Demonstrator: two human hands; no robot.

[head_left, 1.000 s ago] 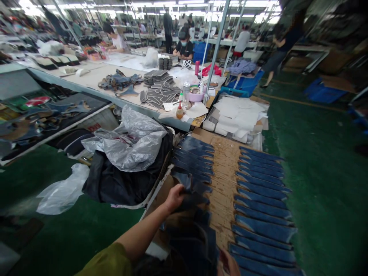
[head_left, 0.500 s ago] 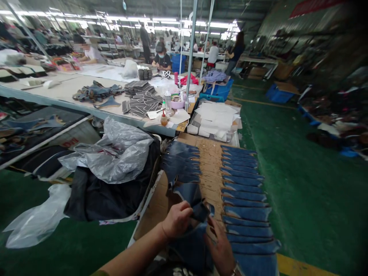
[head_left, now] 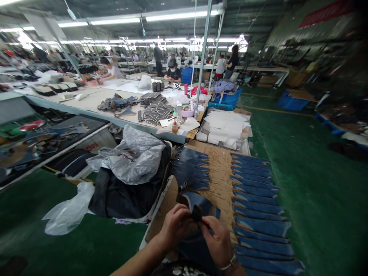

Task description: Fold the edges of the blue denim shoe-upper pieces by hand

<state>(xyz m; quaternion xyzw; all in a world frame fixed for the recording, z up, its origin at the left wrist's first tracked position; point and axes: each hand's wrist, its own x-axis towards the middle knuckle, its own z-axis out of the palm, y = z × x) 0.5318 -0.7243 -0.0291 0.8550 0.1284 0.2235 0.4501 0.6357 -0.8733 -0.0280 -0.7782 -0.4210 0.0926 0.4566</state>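
Note:
My left hand (head_left: pixel 176 224) and my right hand (head_left: pixel 217 237) are close together, low in the middle of the view. Both pinch a small dark piece (head_left: pixel 196 213) between their fingertips. Just behind it a curved blue denim piece (head_left: pixel 198 200) lies over the cardboard-topped surface (head_left: pixel 220 172). Blue denim pieces (head_left: pixel 258 207) overlap in a long row on the right side of that surface. A shorter row of denim pieces (head_left: pixel 191 166) lies on its left side. More blue material shows below my hands, partly hidden by them.
Left of my hands, a bin holds black cloth (head_left: pixel 120 195) and a clear plastic bag (head_left: pixel 140 153). Beyond stands a long table (head_left: pixel 89 103) with grey pieces (head_left: pixel 156 109) and a glue bottle (head_left: pixel 175 126). White sheets (head_left: pixel 221 124) lie in front. Several people sit or stand farther back.
The view has shifted, so the scene sits farther right and lower. My right hand has closed from a looser pose, and my fingertips now meet around the dark piece.

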